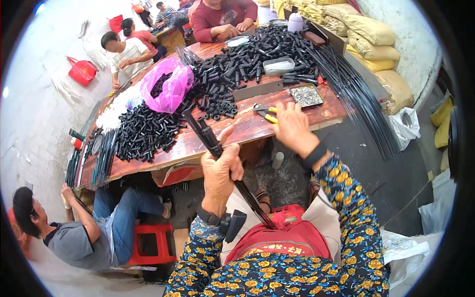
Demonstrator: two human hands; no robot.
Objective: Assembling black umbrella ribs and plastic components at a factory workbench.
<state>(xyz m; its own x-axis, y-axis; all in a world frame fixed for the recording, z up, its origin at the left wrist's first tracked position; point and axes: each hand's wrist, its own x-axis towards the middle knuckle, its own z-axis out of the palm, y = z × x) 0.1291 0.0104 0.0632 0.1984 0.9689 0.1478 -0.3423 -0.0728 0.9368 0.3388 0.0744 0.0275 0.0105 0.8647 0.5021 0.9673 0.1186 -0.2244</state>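
My left hand (220, 171) is closed round a bundle of thin black rods (253, 202), which slants from my lap up past the table's near edge. Black sleeve-like fittings (209, 136) show at the bundle's upper end. On the right, my right hand (294, 127) has its fingers on the yellow handles of a pair of pliers (267, 114), whose jaws point left over the table's front edge. Beyond that hand lies a metal tray (307, 95) of small silvery pieces. A red apron or cloth (279, 237) covers my lap.
Heaped black tubular parts (242, 54) cover much of the wooden table (166, 148). A pink bag (163, 94), a grey bar (257, 91) and long black rods (354, 89) lie there too. A co-worker (79, 232) sits left beside a red stool (151, 242); others sit across. Sacks (371, 37) stand far right.
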